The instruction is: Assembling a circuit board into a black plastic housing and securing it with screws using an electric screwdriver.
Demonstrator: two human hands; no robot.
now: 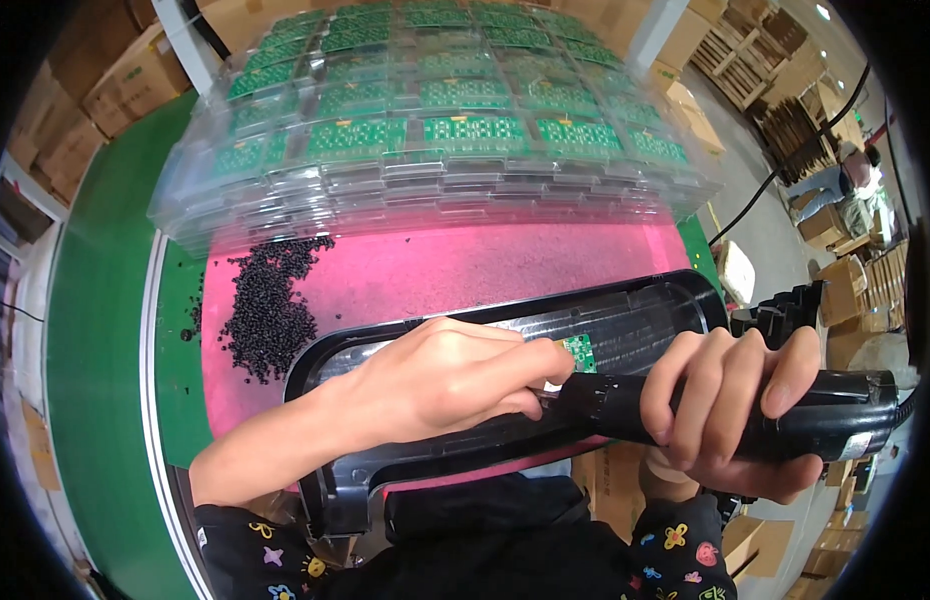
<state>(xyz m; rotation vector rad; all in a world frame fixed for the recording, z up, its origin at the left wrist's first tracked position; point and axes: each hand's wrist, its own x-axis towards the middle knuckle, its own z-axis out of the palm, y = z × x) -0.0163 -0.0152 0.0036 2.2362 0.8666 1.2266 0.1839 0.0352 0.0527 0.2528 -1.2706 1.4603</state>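
My right hand (730, 405) is wrapped around a black electric screwdriver (825, 415), which lies nearly level with its nose toward the left. The fingers of my left hand (455, 385) are pinched together at the tip of the screwdriver, where a bit of shiny metal shows. Whatever they hold there is too small and covered to make out. Beneath both hands lies a long black plastic housing (675, 300), open side up, with rounded corners. A small green circuit board (579, 352) sits inside it, partly hidden behind my left fingers.
A heap of small black parts (270, 310) lies on the pink mat (465, 255), left of the housing. Clear plastic trays (435, 170) of green circuit boards are stacked along the far side. A black cable (760, 200) hangs at right. Another person (835, 185) is among cardboard boxes far right.
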